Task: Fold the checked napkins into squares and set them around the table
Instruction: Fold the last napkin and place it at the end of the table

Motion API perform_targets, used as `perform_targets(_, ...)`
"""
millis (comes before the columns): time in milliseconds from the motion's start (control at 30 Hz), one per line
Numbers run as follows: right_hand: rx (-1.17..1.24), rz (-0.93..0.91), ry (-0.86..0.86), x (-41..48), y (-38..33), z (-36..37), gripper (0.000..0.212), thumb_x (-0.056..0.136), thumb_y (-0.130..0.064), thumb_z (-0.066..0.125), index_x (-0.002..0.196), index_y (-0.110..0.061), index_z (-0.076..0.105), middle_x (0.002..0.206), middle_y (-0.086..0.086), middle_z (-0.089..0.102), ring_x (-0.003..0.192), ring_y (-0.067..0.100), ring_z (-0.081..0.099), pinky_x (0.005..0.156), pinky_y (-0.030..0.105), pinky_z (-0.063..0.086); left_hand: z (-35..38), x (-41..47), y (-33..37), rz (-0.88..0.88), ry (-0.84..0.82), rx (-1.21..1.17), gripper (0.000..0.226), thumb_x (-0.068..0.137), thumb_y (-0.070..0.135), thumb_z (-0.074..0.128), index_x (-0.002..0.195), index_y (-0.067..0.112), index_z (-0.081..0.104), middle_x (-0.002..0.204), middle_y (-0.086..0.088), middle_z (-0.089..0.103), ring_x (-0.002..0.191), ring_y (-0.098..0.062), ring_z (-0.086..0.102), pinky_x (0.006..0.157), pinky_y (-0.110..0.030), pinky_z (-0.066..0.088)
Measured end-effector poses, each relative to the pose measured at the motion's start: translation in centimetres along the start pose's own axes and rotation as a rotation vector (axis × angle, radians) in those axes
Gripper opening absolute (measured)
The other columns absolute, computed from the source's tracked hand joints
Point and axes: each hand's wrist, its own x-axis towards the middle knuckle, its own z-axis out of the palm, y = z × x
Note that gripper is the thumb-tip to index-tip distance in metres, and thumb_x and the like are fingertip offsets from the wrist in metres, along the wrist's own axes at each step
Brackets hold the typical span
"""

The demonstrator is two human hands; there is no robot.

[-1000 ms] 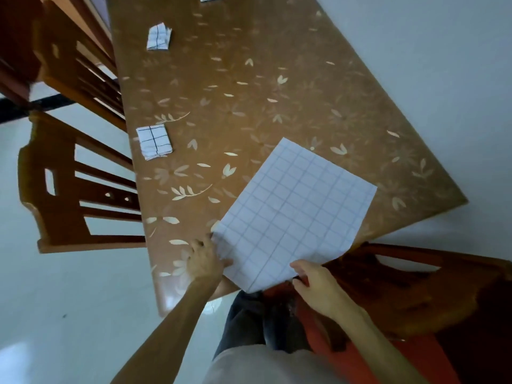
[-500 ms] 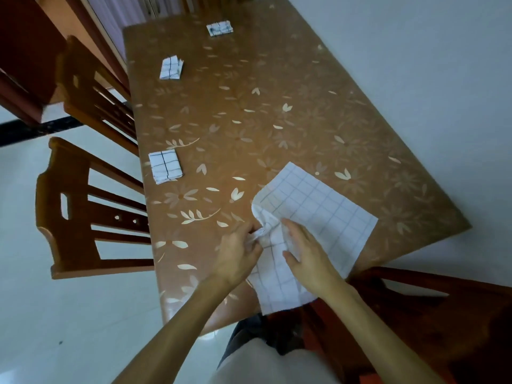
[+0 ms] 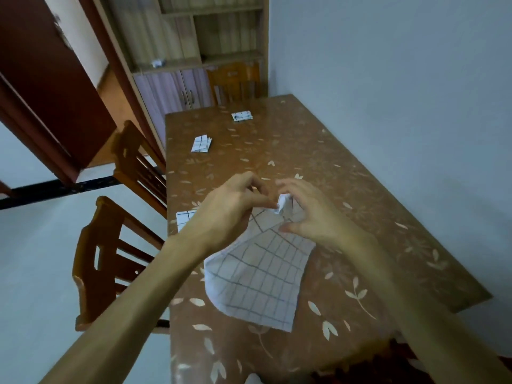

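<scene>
Checked cloth, one napkin [image 3: 257,275], unfolded: a second back it lay spread flat at the table [image 3: 346,217] edge; now its far end is bunched and raised between my hands, with the near end trailing on the wood. Left hand [image 3: 230,214]: thumb and finger pinch the crumpled corner. Right hand [image 3: 310,214]: fingers curled round the same bunch. Folded squares [image 3: 201,144], three, already set out. Judgement: this fold is only starting.

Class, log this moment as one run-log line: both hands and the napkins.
left hand: pinches open napkin | right hand: grips open napkin | open napkin: far end bunched, near end on table | folded napkins: three set out
</scene>
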Motion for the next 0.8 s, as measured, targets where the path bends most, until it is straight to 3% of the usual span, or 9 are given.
perform_targets(67, 0.013, 0.041, 0.099, 0.8, -0.7, -0.2, 0.039, 0.075, -0.034, 0.085, 0.103, -0.016, 0.066, 0.106, 0.001, 0.066, 0.098, 0.018, 0.058, 0.085, 0.041, 0.051, -1.5, 0.4, -0.4, 0.030, 0.078, 0.005, 0.044, 0.087, -0.004, 0.061, 0.114, 0.028, 0.072, 0.118, 0.000, 0.058, 0.108, -0.020, 0.056, 0.073, -0.042, 0.056)
perform_targets(133, 0.117, 0.077, 0.144, 1.2, -1.3, -0.7, 0.031, 0.079, -0.036, 0.082, 0.090, -0.013, 0.064, 0.084, 0.004, 0.066, 0.074, 0.017, 0.059, 0.065, 0.034, 0.049, -2.5, 0.6, -0.9, 0.038, 0.197, -0.012, 0.042, 0.089, 0.006, 0.065, 0.126, 0.027, 0.064, 0.123, -0.001, 0.057, 0.113, -0.018, 0.055, 0.082, -0.040, 0.056)
perform_targets(267, 0.349, 0.089, 0.220, 0.9, -2.5, -2.8, 0.031, 0.086, -0.031, 0.077, 0.116, -0.027, 0.068, 0.096, -0.025, 0.069, 0.087, -0.011, 0.067, 0.066, 0.007, 0.051, -2.6, -0.2, -2.8, -0.168, 0.349, -0.140, 0.088, 0.084, 0.049, 0.073, 0.155, 0.029, 0.024, 0.156, 0.000, 0.031, 0.144, -0.013, 0.029, 0.117, -0.038, 0.032)
perform_targets(333, 0.421, 0.077, 0.251, 0.9, -2.7, -3.8, 0.032, 0.088, -0.026, 0.075, 0.118, -0.029, 0.066, 0.097, -0.032, 0.065, 0.086, -0.022, 0.062, 0.065, -0.001, 0.045, -2.1, -0.9, -4.2, -0.341, 0.321, -0.204, 0.114, 0.073, 0.065, 0.075, 0.158, 0.032, 0.007, 0.166, 0.005, 0.011, 0.152, -0.016, 0.015, 0.120, -0.043, 0.022)
perform_targets(400, 0.446, 0.074, 0.285, 1.1, -2.3, -4.8, 0.030, 0.089, -0.026, 0.075, 0.112, -0.040, 0.063, 0.095, -0.036, 0.065, 0.088, -0.020, 0.063, 0.065, 0.000, 0.046, -1.4, -1.6, -5.6, -0.485, 0.255, -0.325, 0.125, 0.063, 0.076, 0.073, 0.157, 0.036, 0.001, 0.166, 0.012, 0.009, 0.150, -0.014, 0.018, 0.118, -0.045, 0.023)
perform_targets(467, 0.477, 0.094, 0.347, 1.6, -2.1, -5.6, 0.028, 0.088, -0.028, 0.075, 0.109, -0.044, 0.064, 0.097, -0.032, 0.071, 0.093, -0.008, 0.068, 0.067, 0.008, 0.053, -0.5, -2.4, -6.6, -0.581, 0.176, -0.537, 0.125, 0.056, 0.077, 0.073, 0.156, 0.041, 0.006, 0.156, 0.023, 0.025, 0.138, -0.010, 0.035, 0.113, -0.043, 0.035)
perform_targets(600, 0.491, 0.135, 0.552, 2.3, -1.1, -6.2, 0.036, 0.085, -0.033, 0.078, 0.119, -0.025, 0.069, 0.107, -0.012, 0.075, 0.098, 0.008, 0.071, 0.082, 0.027, 0.056, 2.3, -4.0, -7.2, -0.578, 0.089, -0.890, 0.116, 0.064, 0.052, 0.088, 0.153, 0.041, 0.016, 0.141, 0.028, 0.042, 0.116, 0.014, 0.053, 0.089, -0.009, 0.050)
perform_targets(700, 0.581, 0.153, 0.643, 2.6, -1.0, -6.7, 0.020, 0.087, -0.018, 0.076, 0.106, -0.013, 0.072, 0.094, -0.006, 0.075, 0.081, 0.002, 0.070, 0.072, 0.021, 0.053, 5.2, -5.0, -7.0, -0.604, -0.036, -0.970, 0.102, 0.068, 0.034, 0.091, 0.150, 0.034, 0.030, 0.132, 0.026, 0.059, 0.115, 0.004, 0.062, 0.105, -0.032, 0.049)
perform_targets(800, 0.612, 0.173, 0.698, 2.6, -1.1, -7.0, 0.012, 0.086, -0.014, 0.076, 0.097, -0.012, 0.072, 0.087, -0.004, 0.074, 0.071, -0.001, 0.067, 0.064, 0.012, 0.051, 7.2, -4.7, -6.8, -0.570, -0.002, -1.041, 0.064, 0.072, 0.021, 0.090, 0.129, 0.018, 0.062, 0.114, 0.001, 0.075, 0.107, -0.020, 0.071, 0.096, -0.042, 0.056)
